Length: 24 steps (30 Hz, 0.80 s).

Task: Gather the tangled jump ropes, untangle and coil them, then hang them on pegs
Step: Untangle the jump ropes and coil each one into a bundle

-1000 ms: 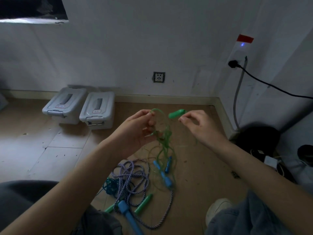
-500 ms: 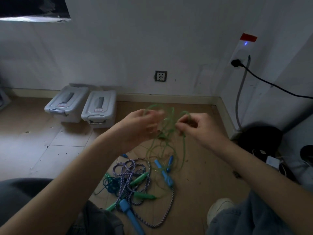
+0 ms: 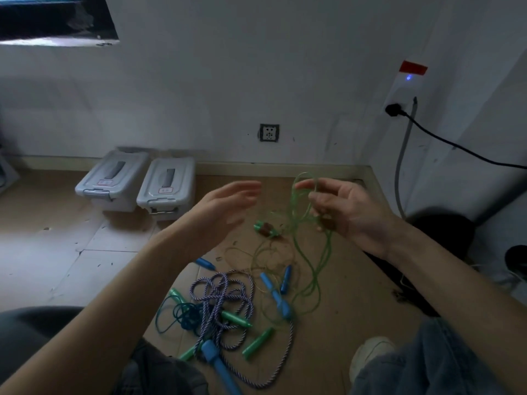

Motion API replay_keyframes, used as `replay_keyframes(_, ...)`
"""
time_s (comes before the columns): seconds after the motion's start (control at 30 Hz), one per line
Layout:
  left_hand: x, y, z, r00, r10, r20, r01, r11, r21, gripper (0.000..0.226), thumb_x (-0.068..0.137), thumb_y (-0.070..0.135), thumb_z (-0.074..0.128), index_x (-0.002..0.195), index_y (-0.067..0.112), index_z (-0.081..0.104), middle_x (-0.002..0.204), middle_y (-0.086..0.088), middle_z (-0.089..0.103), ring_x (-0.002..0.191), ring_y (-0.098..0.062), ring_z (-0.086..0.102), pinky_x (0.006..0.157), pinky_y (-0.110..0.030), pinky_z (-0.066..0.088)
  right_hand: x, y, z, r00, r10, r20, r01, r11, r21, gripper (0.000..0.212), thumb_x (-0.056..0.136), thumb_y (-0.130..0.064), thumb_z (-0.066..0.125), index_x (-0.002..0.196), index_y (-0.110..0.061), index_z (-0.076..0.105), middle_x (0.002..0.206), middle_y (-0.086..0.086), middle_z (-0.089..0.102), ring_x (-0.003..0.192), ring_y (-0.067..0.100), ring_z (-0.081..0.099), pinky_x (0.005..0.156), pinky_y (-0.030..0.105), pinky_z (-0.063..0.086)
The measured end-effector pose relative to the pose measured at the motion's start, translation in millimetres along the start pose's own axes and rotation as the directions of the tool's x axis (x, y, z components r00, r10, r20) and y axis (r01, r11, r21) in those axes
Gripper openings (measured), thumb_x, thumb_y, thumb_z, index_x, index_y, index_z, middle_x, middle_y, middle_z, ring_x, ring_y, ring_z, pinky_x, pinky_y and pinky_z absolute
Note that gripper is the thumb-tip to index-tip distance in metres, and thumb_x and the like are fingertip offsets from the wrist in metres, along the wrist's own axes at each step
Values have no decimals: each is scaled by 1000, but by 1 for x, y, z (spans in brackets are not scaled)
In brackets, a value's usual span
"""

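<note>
My right hand (image 3: pixel 342 208) is raised above the floor with its fingers curled round loops of a thin green jump rope (image 3: pixel 302 212). The rope hangs from that hand down to the floor. My left hand (image 3: pixel 225 206) hovers to the left of the rope with straight fingers and touches nothing. Below the hands lies a tangled pile: a blue-and-white braided rope (image 3: pixel 219 295) with a blue handle (image 3: pixel 212 353), a teal rope (image 3: pixel 182 313), green handles (image 3: pixel 258 343) and blue handles (image 3: pixel 275 292). A blurred green piece (image 3: pixel 266 228) hangs near the rope.
Two grey lidded boxes (image 3: pixel 114 178) (image 3: pixel 168 186) stand by the back wall. A wall socket (image 3: pixel 269 132) sits above the skirting. A black cable (image 3: pixel 456 146) runs from a plug on the right wall. My shoe (image 3: pixel 370 354) and knees frame the pile.
My left hand has let go of the green rope, opened and moved away to the left. The right hand still holds the loops, which now hang lower.
</note>
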<state>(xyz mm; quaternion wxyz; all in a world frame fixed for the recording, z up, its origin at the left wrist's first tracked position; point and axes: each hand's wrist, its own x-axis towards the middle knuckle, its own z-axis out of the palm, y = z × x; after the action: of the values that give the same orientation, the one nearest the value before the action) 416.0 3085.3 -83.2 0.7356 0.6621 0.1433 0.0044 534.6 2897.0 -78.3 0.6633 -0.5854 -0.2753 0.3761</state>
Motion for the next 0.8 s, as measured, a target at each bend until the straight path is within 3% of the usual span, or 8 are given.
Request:
replay_keyframes(0.07,-3,4,13,990,121,71,-132,974,183,36,72,32,60,107,24,62,101,16,67,98,3,60,80,-14,47,1,0,5,998,-18,57,17,1000,17,29,78,-17,56,105,-9,62,60,-8,55,56,3,52,54,17,48)
replay_keyframes(0.13,-3,1,27,987,128,95,-148,957,250,33,71,30,64,99,14,65,91,6,70,86,-5,65,71,-13,51,3,0,9,997,-34,72,33,999,18,27,81,-17,54,105,-7,60,56,-8,53,54,3,50,56,16,47)
replay_keyframes(0.27,5,-7,38,987,134,-87,-97,937,336,10,82,10,64,88,2,66,75,-5,68,63,-10,64,69,-20,53,5,8,9,996,-3,-92,-7,994,-107,15,89,-7,54,104,-8,59,47,-7,49,47,6,46,46,17,41)
replay_keyframes(0.4,3,-6,30,984,48,-172,-18,984,177,6,80,10,65,82,4,66,71,-4,70,59,-5,65,57,-14,51,5,8,6,992,88,-90,-100,986,-131,28,82,-4,63,108,-11,55,53,-2,59,47,7,52,40,18,40)
replay_keyframes(0.57,1,-5,22,991,-132,-11,130,986,-106,16,67,24,64,77,11,63,74,0,66,67,-7,62,65,-19,52,4,11,6,990,110,-92,-138,906,-401,30,79,-8,71,103,-12,54,58,-1,66,52,7,61,40,19,42)
replay_keyframes(0.7,1,-6,28,969,-165,184,216,929,-301,14,72,30,57,76,16,53,73,1,49,66,-9,45,65,-21,40,6,17,5,986,72,-148,-125,911,-392,17,82,-8,67,94,-14,56,57,-3,65,56,7,63,44,20,47)
replay_keyframes(0.77,-3,-4,29,923,-203,327,279,938,-205,16,80,31,58,73,16,54,61,6,44,55,-7,39,56,-18,36,8,20,0,959,48,-278,-137,940,-312,11,84,-1,62,88,-9,56,57,1,63,50,7,61,46,23,52)
replay_keyframes(0.8,-4,-6,27,917,-228,326,257,965,-47,17,83,29,59,73,15,57,58,6,44,51,-6,37,52,-18,36,8,20,-2,936,66,-346,-146,967,-211,11,85,3,60,85,-8,56,59,4,61,49,8,61,50,26,56)
